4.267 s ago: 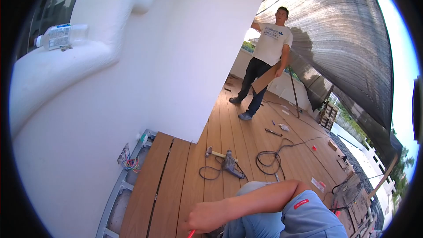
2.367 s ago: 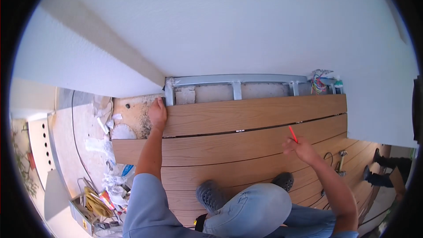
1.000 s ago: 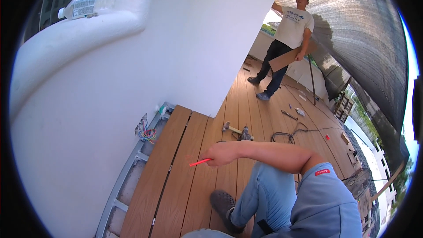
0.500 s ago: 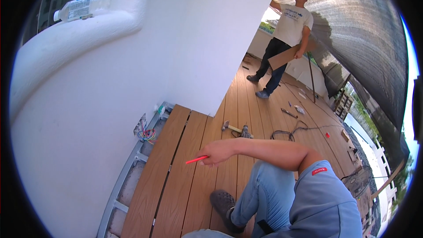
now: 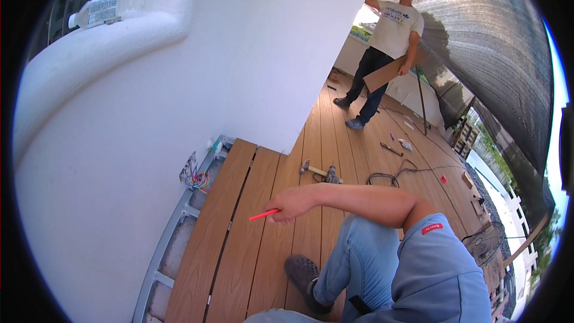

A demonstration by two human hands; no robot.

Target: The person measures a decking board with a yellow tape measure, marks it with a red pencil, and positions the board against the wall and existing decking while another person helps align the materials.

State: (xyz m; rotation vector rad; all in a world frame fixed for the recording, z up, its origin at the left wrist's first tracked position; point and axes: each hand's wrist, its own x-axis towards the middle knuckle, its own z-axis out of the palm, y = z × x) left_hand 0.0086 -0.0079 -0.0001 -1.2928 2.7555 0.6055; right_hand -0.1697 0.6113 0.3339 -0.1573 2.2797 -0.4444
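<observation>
The right hand (image 5: 293,204) is the only one of the person's own in view; the left is out of sight, so its fingers cannot be told. The right fingers are drawn in around a thin red pencil (image 5: 263,215), which pokes out leftward and slightly down, away from the palm. Its tip lies over the second board (image 5: 242,251), short of the dark gap (image 5: 225,236); whether it touches the wood cannot be told. The pencil's long axis cuts across the boards, which run from the lower left up toward the right. Beyond the gap, farther left of the fingers, lies the outermost board (image 5: 208,245), then the metal frame (image 5: 161,279) along the wall (image 5: 257,72). A hammer (image 5: 315,170) lies on the decking past the hand.
</observation>
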